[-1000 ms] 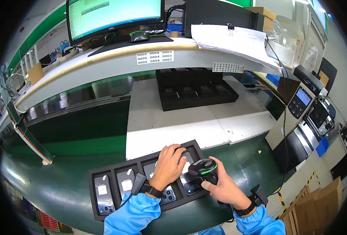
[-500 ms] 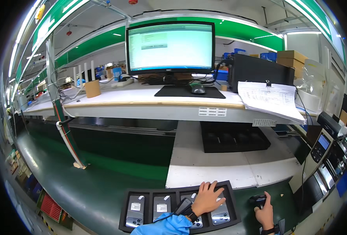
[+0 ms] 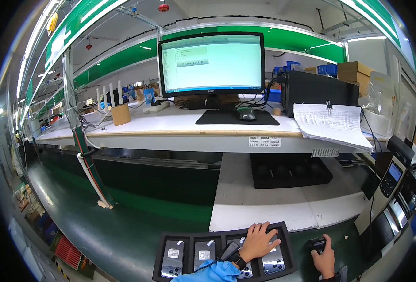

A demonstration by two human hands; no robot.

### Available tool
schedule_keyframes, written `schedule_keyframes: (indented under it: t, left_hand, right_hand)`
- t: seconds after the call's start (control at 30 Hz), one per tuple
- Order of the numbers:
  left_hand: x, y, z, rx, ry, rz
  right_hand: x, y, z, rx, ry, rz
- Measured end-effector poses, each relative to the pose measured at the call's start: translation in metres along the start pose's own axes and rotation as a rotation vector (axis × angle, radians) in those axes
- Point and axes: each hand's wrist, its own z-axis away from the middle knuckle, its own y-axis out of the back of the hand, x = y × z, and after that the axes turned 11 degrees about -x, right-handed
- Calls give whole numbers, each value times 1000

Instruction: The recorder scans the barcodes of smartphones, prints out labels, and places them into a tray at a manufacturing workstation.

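Note:
A black foam tray (image 3: 158,263) lies at the lower middle, with phones in its compartments, backs up and lenses toward me. The left phone (image 3: 173,265) and the second phone (image 3: 204,263) carry white labels; my blue sleeve (image 3: 208,272) partly covers the middle ones. My left hand (image 3: 259,243) rests with fingers spread over the rightmost phone (image 3: 274,264) and the tray's far edge. A dark rectangular device (image 3: 229,252) sits by that wrist. To the tray's right, my right hand (image 3: 325,257) is closed round a black handheld scanner (image 3: 317,244).
Beyond stands a white bench (image 3: 180,136) with a monitor (image 3: 211,66), a mouse (image 3: 246,114) and clipped papers (image 3: 330,123) overhanging its edge. Another black tray (image 3: 290,176) lies beneath it. A machine with a small display (image 3: 392,175) stands at right; a post (image 3: 88,169) rises at left.
The whole view has shifted, so the scene sits slightly further right and lower. Both hands keep their places by the tray. The text in the monitor's small panel now looks larger and darker.

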Motion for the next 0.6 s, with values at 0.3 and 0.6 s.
schedule_keyframes:
  t: [0.3,0.6]
  left_hand:
    - [-5,3,-2,82,34,430]
    - [-8,7,6,190,26,457]
  right_hand:
    - [11,-6,-2,22,26,12]
    - [4,-4,-1,-9,-14,7]
